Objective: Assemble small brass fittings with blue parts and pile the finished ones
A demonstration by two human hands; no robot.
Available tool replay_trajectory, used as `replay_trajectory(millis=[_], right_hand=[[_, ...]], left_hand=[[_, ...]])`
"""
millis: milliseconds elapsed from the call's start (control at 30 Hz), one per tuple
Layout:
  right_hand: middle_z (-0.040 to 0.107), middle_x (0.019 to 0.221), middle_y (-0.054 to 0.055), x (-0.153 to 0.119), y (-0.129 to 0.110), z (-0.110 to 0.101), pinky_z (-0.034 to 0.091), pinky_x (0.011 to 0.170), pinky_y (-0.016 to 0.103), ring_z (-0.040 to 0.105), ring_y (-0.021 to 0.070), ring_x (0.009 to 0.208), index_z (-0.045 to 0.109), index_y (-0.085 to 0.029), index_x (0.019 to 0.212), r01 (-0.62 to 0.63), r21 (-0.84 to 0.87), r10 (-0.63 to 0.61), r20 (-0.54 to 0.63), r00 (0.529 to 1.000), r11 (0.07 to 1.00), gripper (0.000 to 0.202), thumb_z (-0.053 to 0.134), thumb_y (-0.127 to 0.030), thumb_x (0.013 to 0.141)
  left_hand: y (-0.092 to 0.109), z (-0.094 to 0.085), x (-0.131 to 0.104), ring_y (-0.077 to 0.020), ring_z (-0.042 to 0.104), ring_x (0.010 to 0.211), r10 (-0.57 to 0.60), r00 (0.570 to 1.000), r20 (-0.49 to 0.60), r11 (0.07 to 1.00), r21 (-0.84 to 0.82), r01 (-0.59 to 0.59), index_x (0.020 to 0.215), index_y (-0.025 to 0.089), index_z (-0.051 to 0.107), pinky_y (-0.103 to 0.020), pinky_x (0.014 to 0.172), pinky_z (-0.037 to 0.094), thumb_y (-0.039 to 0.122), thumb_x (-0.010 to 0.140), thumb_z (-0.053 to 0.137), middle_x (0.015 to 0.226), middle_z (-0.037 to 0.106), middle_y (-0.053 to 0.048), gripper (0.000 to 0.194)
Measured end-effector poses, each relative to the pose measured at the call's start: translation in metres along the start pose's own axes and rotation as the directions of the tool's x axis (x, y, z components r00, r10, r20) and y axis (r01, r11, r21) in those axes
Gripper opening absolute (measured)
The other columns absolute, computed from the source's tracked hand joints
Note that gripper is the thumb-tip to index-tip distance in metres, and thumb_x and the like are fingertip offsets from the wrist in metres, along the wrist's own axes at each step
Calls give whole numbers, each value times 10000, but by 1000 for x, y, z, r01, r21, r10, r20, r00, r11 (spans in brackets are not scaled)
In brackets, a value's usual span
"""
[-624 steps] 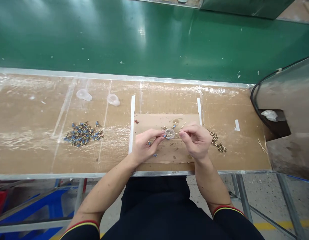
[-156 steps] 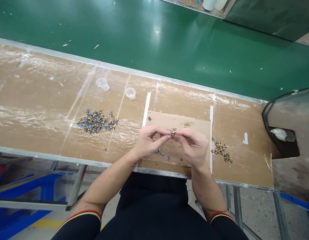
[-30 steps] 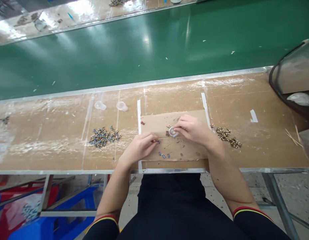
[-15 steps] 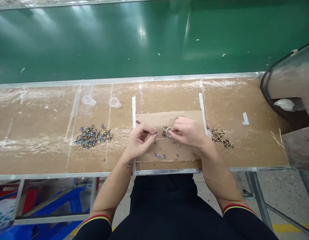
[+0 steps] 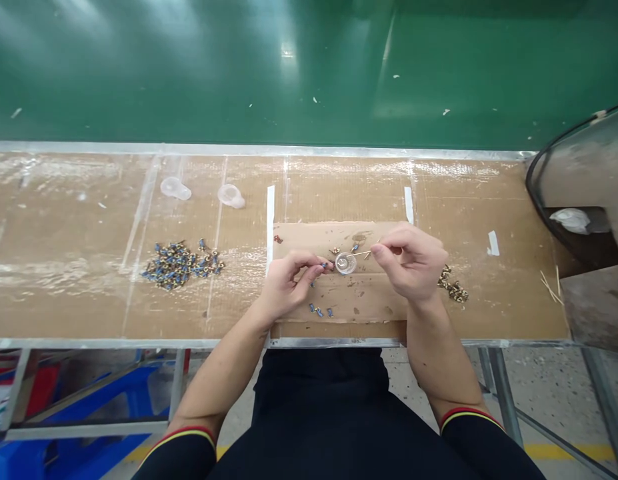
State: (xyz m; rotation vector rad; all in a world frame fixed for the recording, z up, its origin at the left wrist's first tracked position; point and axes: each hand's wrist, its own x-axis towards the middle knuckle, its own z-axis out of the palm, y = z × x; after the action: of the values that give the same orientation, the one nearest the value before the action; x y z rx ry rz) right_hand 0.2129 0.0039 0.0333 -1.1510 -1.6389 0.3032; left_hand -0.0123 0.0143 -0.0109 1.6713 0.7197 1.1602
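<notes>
Two hands over the cardboard pad (image 5: 339,300): left hand (image 5: 289,280) pinches a small blue part (image 5: 327,265); right hand (image 5: 411,263) pinches a thin stick (image 5: 357,254) touching the clear cup (image 5: 345,263). Risk: a sideways push could tip the light cup.

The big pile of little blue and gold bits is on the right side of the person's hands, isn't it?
Not quite. The head view shows the big pile of blue and gold bits lying to the left of the left hand and right hand, on the taped brown table. The rest fits.
</notes>
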Motion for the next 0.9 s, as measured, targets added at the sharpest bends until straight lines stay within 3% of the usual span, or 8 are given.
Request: replay_trajectory(millis=[100,267,467,900], right_hand=[[638,620,-28,-2,-7,6,411,493,289,547,117,532,624,-241,730,30,68,-25,-74,997,997,210,681,-263,931],[649,629,-33,-6,-13,12,434,485,277,565,112,526,641,-244,756,42,126,-35,-60,998,991,164,693,-225,911],[675,640,-26,-7,-15,13,451,484,287,567,111,519,641,-244,731,29,97,-27,-18,999,995,203,675,-283,928],[695,682,-28,-7,-15,15,502,524,276,632,119,580,651,-253,788,63,147,-66,15,998,987,149,684,-174,910]], left_hand=[[0,2,0,-155,796,895,85,996,41,994,68,-88,1059,192,603,-257,757,655,176,1015,596,961,805,-64,48],[0,3,2,-143,783,867,157,984,86,982,90,-164,1080,199,610,-247,756,642,131,1011,576,952,796,-57,102],[2,3,2,-145,776,831,157,983,94,980,110,-167,1048,190,615,-249,735,638,119,1002,574,937,787,-66,95],[3,4,4,-144,776,824,196,975,105,970,122,-208,1055,193,610,-252,736,639,92,991,568,937,787,-64,126]])
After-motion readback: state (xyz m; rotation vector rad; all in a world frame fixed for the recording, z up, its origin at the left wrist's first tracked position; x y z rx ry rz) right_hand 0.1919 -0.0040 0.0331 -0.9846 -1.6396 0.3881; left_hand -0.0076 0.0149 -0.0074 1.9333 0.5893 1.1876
